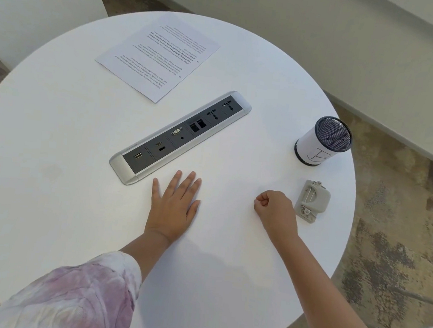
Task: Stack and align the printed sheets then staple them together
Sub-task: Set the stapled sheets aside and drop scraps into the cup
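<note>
The printed sheets (159, 54) lie in a flat pile at the far side of the round white table (52, 175), text facing away from me. A small grey stapler (311, 200) lies near the table's right edge. My left hand (174, 204) rests flat on the table with fingers spread, just in front of the socket strip. My right hand (275, 212) sits on the table as a fist holding nothing, a little left of the stapler and not touching it.
A silver and black socket strip (179, 137) is set diagonally into the middle of the table, between my hands and the sheets. A mesh pen cup with a white paper label (322, 141) stands at the right, beyond the stapler. A white chair back (35, 4) is at far left.
</note>
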Motion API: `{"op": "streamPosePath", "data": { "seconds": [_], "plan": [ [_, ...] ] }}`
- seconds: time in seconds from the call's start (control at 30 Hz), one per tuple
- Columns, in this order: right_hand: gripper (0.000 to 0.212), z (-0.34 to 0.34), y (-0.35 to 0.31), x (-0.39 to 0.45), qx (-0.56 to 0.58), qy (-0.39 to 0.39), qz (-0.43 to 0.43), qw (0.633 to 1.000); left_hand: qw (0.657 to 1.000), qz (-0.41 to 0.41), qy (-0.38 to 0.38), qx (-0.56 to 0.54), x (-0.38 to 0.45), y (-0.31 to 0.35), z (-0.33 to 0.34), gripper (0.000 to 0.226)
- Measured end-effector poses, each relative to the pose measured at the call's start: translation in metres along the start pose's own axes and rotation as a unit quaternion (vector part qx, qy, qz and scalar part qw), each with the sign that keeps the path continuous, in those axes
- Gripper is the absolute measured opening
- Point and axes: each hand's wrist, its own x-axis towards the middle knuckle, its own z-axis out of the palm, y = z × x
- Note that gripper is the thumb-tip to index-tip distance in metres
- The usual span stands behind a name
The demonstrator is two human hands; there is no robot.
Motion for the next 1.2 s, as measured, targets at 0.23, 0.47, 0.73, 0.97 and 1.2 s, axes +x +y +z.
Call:
{"op": "streamPosePath", "data": {
  "seconds": [0.23, 0.47, 0.73, 0.97, 1.2],
  "plan": [
    [0.014, 0.0, -0.008, -0.001, -0.101, -0.006, -0.037, 0.994, 1.0, 0.002, 0.0, -0.004, 0.0, 0.0, 0.0, 0.058],
    [0.015, 0.002, -0.012, -0.001, -0.116, -0.008, -0.019, 0.993, 1.0, 0.001, 0.001, -0.002, 0.0, 0.0, -0.001, 0.059],
    [0.017, 0.005, -0.013, -0.001, -0.122, 0.0, -0.011, 0.992, 1.0, 0.004, 0.001, -0.004, -0.001, 0.0, -0.002, 0.058],
    [0.019, 0.004, -0.016, -0.003, -0.111, -0.002, 0.001, 0.994, 1.0, 0.003, -0.002, -0.003, 0.0, 0.0, -0.002, 0.059],
    [0.02, 0.006, -0.018, -0.002, -0.111, -0.003, 0.009, 0.994, 1.0, 0.005, 0.002, -0.004, -0.001, 0.0, -0.002, 0.058]
  ]
}}
